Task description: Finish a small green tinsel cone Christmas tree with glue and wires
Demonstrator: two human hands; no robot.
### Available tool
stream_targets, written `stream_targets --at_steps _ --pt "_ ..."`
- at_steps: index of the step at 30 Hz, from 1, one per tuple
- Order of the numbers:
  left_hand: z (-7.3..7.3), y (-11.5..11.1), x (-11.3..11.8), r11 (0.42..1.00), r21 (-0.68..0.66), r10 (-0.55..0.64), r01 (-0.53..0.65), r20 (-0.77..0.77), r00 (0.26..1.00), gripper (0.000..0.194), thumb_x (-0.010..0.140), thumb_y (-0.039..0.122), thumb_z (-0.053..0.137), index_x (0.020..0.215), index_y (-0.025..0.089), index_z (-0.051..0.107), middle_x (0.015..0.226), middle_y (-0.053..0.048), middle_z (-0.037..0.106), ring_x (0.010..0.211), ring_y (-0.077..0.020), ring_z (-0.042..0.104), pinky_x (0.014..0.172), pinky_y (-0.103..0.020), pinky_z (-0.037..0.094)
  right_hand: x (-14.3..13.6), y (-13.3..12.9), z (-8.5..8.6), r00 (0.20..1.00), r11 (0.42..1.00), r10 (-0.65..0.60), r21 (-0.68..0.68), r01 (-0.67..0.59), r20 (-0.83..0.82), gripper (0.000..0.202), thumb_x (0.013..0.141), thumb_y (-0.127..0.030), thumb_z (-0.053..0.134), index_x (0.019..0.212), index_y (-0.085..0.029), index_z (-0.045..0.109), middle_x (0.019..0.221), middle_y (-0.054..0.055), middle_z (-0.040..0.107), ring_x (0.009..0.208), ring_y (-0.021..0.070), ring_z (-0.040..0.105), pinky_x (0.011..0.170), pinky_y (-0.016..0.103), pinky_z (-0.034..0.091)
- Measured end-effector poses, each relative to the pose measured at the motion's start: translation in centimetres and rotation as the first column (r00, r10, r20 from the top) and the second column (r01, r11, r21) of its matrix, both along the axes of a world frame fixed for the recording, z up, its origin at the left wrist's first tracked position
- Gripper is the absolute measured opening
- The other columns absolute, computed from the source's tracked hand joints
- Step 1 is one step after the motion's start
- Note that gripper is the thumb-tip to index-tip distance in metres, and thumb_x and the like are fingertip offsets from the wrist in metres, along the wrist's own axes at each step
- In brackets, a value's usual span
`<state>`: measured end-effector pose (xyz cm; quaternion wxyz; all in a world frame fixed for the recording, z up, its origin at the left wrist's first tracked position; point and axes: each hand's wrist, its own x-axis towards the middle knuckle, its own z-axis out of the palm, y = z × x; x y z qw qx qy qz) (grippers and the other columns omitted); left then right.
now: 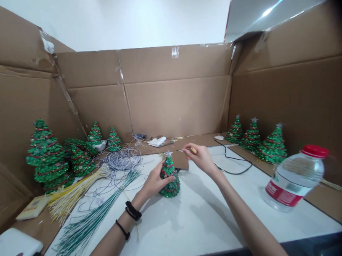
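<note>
A small green tinsel tree (pixel 170 184) with a silvery star on top stands upright on the white table (pixel 176 231). My left hand (pixel 156 179) is wrapped round its left side, with the thumb across the front. To the right of the tree and slightly higher, my right hand (pixel 200 157) is closed in a pinch on a small tool with a wooden handle (pixel 193 150). The tool's tip is too small to make out. My right hand does not touch the tree. A brown cardboard piece (pixel 180 160) lies behind the tree.
Green wire stems (pixel 92 223), yellow stems (pixel 76 190) and tangled silvery wire (pixel 121 158) lie left. Several finished trees (pixel 47 157) stand along both sides. At right are a black cable (pixel 239 172) and a bottle (pixel 295 178). Cardboard walls (pixel 178 104) surround the table.
</note>
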<state>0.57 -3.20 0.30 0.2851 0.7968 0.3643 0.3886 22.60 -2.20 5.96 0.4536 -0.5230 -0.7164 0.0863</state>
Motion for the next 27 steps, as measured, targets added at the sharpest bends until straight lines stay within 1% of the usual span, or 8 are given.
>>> stream_targets --at_steps 2,5,9,12,16,21,24,27 --pt "0.3 -0.1 -0.5 0.985 0.136 0.118 -0.109 -0.057 0.991 0.059 0.081 0.040 0.064 0.132 0.019 0.044 0.126 -0.012 0.056 0.115 -0.0268 0.052 0.099 -0.040 0.040 0.3 0.5 -1.8 0.999 1.000 -0.019 -0.016 0.019 -0.029 0.031 0.084 -0.045 0.048 0.080 -0.019 0.064 0.067 0.004 0.066 0.061 0.0180 0.057 0.061 0.026 0.038" --pt "0.7 -0.3 -1.3 0.897 0.366 0.332 -0.246 -0.193 0.923 0.054 0.081 0.034 0.064 0.130 0.021 0.047 0.123 -0.011 0.055 0.114 -0.0279 0.049 0.098 -0.044 0.039 0.5 0.6 -3.3 0.996 1.000 -0.019 -0.024 0.017 -0.092 0.032 0.083 -0.048 0.050 0.082 -0.019 0.063 0.073 0.006 0.067 0.066 0.0197 0.059 0.064 0.028 0.040" --pt "0.4 -0.5 -1.5 0.785 0.574 0.513 -0.235 -0.388 0.766 0.048 0.075 0.021 0.069 0.121 0.023 0.057 0.117 -0.011 0.055 0.111 -0.0300 0.048 0.095 -0.046 0.038 0.1 0.4 -3.3 0.965 1.000 0.021 -0.011 -0.024 -0.260 0.033 0.080 -0.051 0.053 0.078 -0.018 0.061 0.073 0.005 0.064 0.066 0.0175 0.056 0.063 0.026 0.040" --pt "0.0 -0.8 -1.1 0.769 0.618 0.530 -0.162 -0.476 0.702 0.048 0.073 0.014 0.069 0.119 0.024 0.058 0.114 -0.011 0.055 0.108 -0.0291 0.048 0.094 -0.044 0.038 -0.6 -0.1 -3.0 0.959 0.988 0.110 -0.072 -0.133 -0.260 0.033 0.079 -0.049 0.055 0.073 -0.017 0.059 0.067 0.001 0.059 0.060 0.0132 0.048 0.057 0.024 0.036" --pt "-0.7 -0.9 -0.5 0.772 0.629 0.517 -0.085 -0.546 0.659 0.048 0.071 0.018 0.073 0.117 0.024 0.058 0.115 -0.011 0.055 0.108 -0.0288 0.048 0.096 -0.044 0.036 -1.5 -0.4 -3.5 0.961 0.909 0.265 -0.314 -0.275 -0.076 0.025 0.079 -0.039 0.057 0.071 -0.016 0.062 0.059 -0.002 0.054 0.054 0.0104 0.043 0.052 0.022 0.031" --pt "-1.6 -0.8 0.3 0.784 0.618 0.509 -0.059 -0.586 0.631 0.048 0.076 0.029 0.071 0.120 0.021 0.056 0.119 -0.014 0.055 0.112 -0.0304 0.047 0.097 -0.045 0.034 -2.2 -0.2 -4.8 0.955 0.886 0.239 -0.442 -0.141 0.174 0.015 0.078 -0.026 0.057 0.071 -0.015 0.065 0.065 0.001 0.062 0.060 0.0122 0.050 0.055 0.022 0.032" --pt "-1.7 -1.1 0.6 0.801 0.595 0.497 -0.069 -0.595 0.631 0.046 0.078 0.035 0.069 0.119 0.018 0.056 0.119 -0.016 0.055 0.111 -0.0324 0.047 0.096 -0.047 0.034 -2.5 -0.1 -5.2 0.955 0.885 0.216 -0.454 -0.104 0.203 0.013 0.077 -0.025 0.058 0.072 -0.016 0.066 0.068 0.003 0.065 0.063 0.0131 0.052 0.056 0.022 0.031" --pt "-1.7 -1.4 0.8 0.807 0.586 0.486 -0.073 -0.588 0.647 0.036 0.080 0.033 0.065 0.113 0.018 0.059 0.119 -0.015 0.055 0.110 -0.0328 0.046 0.096 -0.048 0.034 -2.7 -0.1 -5.4 0.951 0.877 0.218 -0.471 -0.091 0.222 0.015 0.078 -0.027 0.058 0.070 -0.016 0.066 0.064 0.002 0.063 0.059 0.0125 0.051 0.055 0.022 0.030"
